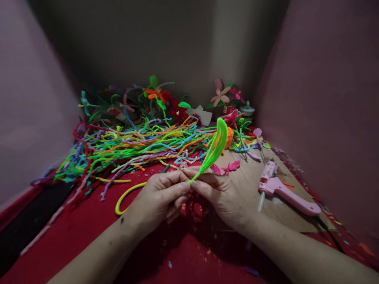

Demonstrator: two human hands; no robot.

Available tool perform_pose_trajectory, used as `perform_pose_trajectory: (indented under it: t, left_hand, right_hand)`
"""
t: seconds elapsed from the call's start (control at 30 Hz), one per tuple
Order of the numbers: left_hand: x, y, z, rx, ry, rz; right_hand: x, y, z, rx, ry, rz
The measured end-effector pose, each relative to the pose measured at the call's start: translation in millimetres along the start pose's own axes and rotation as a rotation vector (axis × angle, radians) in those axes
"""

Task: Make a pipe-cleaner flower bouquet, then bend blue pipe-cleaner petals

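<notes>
Both hands meet over the red cloth at the middle of the view. My left hand (161, 195) and my right hand (220, 193) each pinch the lower end of a bright green pipe-cleaner leaf (214, 148). The leaf is a folded loop that rises up and to the right from my fingertips. Just behind its top sits an orange pipe-cleaner piece (229, 137). A yellow-green curved pipe cleaner (126, 195) lies on the cloth beside my left hand.
A big heap of loose coloured pipe cleaners (130, 148) spreads across the left and middle. Finished pipe-cleaner flowers (220, 94) stand at the back. A pink glue gun (281, 189) lies on a cardboard sheet (296, 215) to the right. Walls close in on both sides.
</notes>
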State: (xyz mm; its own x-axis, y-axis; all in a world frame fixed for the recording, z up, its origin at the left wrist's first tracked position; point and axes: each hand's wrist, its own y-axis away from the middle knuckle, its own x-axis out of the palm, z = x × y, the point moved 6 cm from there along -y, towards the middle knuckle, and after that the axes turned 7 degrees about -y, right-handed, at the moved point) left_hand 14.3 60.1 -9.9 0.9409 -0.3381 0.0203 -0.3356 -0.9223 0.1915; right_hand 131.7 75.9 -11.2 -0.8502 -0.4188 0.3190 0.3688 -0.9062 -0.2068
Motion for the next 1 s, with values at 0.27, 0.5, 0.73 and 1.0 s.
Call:
perform_pose_trajectory:
  t: [0.27, 0.5, 0.73, 1.0]
  left_hand:
    - [-5.4, 0.5, -15.6, 0.243, -0.49, -0.23]
    - [7.2, 18.0, -23.1, 0.869, -1.286, -0.502]
    - [8.1, 18.6, -18.8, 0.944, -1.31, -0.477]
    - [-0.5, 8.1, -23.8, 0.493, -0.68, -0.345]
  right_hand:
    - [-4.5, -1.1, -0.8, -0.042, -0.075, -0.069]
    - [-4.5, -2.0, -2.0, 0.035, -0.172, -0.141]
    - [-4.4, -2.3, -8.5, 0.084, -0.091, -0.13]
    - [0.4, -2.4, -7.8, 0.095, -0.183, -0.034]
